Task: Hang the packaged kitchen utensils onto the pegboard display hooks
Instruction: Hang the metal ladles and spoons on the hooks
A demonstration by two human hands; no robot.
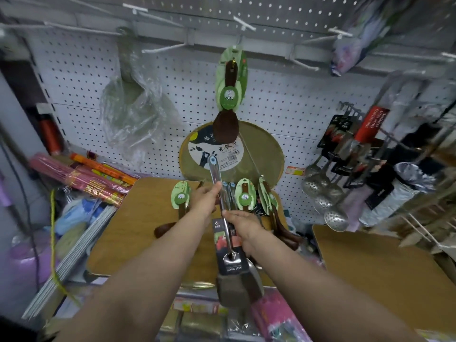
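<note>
- Both hands held one packaged steel spatula (228, 233) above the counter (138, 218); it was not yet hung.
- Left hand (204, 201) gripped the handle high up; right hand (243, 227) gripped it lower, fingers curled around it.
- Its long axis ran toward the pegboard (283, 99), hanging hole farthest, blade nearest the person.
- Next, I judge, the hole must meet a free hook (162, 48).

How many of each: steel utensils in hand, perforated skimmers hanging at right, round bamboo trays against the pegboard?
steel spatula, in hand: 1
perforated skimmers, heads with clear holes: 3
round bamboo tray: 1
Total: 5
</note>
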